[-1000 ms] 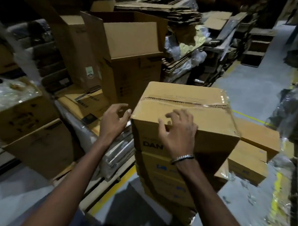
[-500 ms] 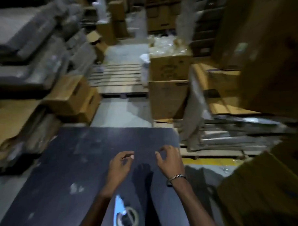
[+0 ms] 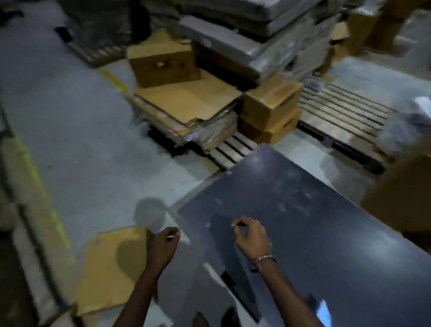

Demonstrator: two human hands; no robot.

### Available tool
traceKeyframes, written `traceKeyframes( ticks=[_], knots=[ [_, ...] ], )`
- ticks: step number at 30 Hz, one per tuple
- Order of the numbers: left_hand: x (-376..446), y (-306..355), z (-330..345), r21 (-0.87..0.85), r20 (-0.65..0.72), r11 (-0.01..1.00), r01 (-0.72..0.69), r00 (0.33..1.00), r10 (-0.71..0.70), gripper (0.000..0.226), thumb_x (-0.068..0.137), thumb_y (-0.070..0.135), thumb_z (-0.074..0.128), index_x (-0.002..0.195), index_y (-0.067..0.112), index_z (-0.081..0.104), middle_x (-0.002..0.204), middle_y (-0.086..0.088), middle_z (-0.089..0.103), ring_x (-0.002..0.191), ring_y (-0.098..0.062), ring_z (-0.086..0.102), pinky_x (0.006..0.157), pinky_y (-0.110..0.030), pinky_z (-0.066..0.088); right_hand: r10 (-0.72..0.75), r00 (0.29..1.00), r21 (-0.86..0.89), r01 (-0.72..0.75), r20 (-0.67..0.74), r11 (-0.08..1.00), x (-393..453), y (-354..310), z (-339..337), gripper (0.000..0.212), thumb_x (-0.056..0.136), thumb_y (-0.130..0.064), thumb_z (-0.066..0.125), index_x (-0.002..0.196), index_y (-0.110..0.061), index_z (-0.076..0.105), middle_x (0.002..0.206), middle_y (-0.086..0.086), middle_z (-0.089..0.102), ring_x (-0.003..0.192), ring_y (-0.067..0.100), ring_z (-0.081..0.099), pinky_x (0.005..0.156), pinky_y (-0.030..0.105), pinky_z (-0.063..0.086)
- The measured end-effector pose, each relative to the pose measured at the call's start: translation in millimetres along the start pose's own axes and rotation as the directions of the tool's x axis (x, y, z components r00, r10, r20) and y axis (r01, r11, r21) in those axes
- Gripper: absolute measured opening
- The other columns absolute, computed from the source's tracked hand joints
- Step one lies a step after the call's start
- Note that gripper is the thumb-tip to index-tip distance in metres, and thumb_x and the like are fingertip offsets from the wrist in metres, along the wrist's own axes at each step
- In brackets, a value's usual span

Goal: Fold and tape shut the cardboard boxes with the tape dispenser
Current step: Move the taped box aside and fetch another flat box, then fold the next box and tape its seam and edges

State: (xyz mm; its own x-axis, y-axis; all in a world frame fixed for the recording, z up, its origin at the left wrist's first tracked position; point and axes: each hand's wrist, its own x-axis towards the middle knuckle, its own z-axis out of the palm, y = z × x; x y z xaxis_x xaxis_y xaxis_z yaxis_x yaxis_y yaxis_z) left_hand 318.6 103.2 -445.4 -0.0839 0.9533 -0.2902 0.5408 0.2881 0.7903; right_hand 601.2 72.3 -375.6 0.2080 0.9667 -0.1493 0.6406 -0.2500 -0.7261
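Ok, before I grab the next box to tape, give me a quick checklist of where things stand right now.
1. Left hand free: ok, fingers loosely curled, holding nothing.
2. Right hand free: ok, loosely curled above the dark table.
3. Tape dispenser located: cannot tell, only a blurred bright shape at the table's near edge.
4. Table surface bare for folding: ok.
5. Flat cardboard available: ok, flattened cardboard stack on the pallet ahead.
6. Floor underfoot: not ok, loose cardboard sheet lies to the left.

The flat dark navy rectangular surface (image 3: 309,221) shows pale scuff marks. Left of it, a tan flat cardboard sheet (image 3: 108,267) lies on the grey concrete floor (image 3: 74,143), which bears a yellow painted line (image 3: 39,184). Beyond it sit brown cardboard boxes (image 3: 271,107).
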Motion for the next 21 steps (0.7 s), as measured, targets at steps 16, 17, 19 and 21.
traceKeyframes(
  ticks=[16, 17, 19, 21],
  knots=[
    [-34.0, -230.1, -166.8, -0.779, -0.302, 0.482, 0.401, 0.434, -0.849, 0.020, 0.105, 0.018, 0.064, 0.125, 0.016, 0.067, 0.107, -0.007, 0.070, 0.093, -0.024, 0.067, 0.089, -0.041, 0.056, -0.337, 0.500, -0.068, 0.630, 0.797, 0.774, 156.6, -247.5, 356.8, 0.033, 0.098, -0.035, 0.065, 0.120, -0.012, 0.072, 0.117, 0.007, 0.074, 0.109, 0.025, 0.068, 0.092, 0.037, 0.055],
    [-28.8, -244.5, -166.6, -0.833, -0.220, 0.395, 0.387, 0.424, -0.879, 0.019, 0.104, 0.018, 0.064, 0.123, 0.020, 0.065, 0.119, -0.011, 0.070, 0.099, -0.024, 0.067, 0.096, -0.044, 0.056, -0.306, 0.465, -0.074, 0.636, 0.831, 0.768, 170.9, -251.2, 387.5, 0.034, 0.098, -0.034, 0.066, 0.122, -0.010, 0.071, 0.118, 0.009, 0.073, 0.110, 0.026, 0.068, 0.092, 0.038, 0.055],
    [-13.9, -280.4, -168.6, -0.914, -0.054, 0.198, 0.354, 0.377, -0.925, 0.020, 0.105, 0.019, 0.062, 0.125, 0.022, 0.063, 0.138, -0.021, 0.065, 0.095, -0.021, 0.066, 0.085, -0.038, 0.056, -0.232, 0.421, -0.102, 0.634, 0.877, 0.766, 203.6, -253.5, 453.2, 0.035, 0.097, -0.033, 0.068, 0.121, -0.009, 0.071, 0.117, 0.012, 0.073, 0.109, 0.029, 0.069, 0.091, 0.037, 0.054],
    [3.7, -320.8, -165.8, -0.944, 0.028, 0.066, 0.322, 0.279, -0.960, 0.031, 0.108, 0.022, 0.059, 0.138, 0.016, 0.063, 0.142, -0.021, 0.063, 0.098, -0.026, 0.067, 0.081, -0.039, 0.056, -0.138, 0.385, -0.143, 0.617, 0.913, 0.774, 237.0, -247.4, 520.2, 0.034, 0.096, -0.033, 0.068, 0.120, -0.009, 0.071, 0.117, 0.013, 0.073, 0.108, 0.029, 0.069, 0.089, 0.035, 0.053]
  ],
)
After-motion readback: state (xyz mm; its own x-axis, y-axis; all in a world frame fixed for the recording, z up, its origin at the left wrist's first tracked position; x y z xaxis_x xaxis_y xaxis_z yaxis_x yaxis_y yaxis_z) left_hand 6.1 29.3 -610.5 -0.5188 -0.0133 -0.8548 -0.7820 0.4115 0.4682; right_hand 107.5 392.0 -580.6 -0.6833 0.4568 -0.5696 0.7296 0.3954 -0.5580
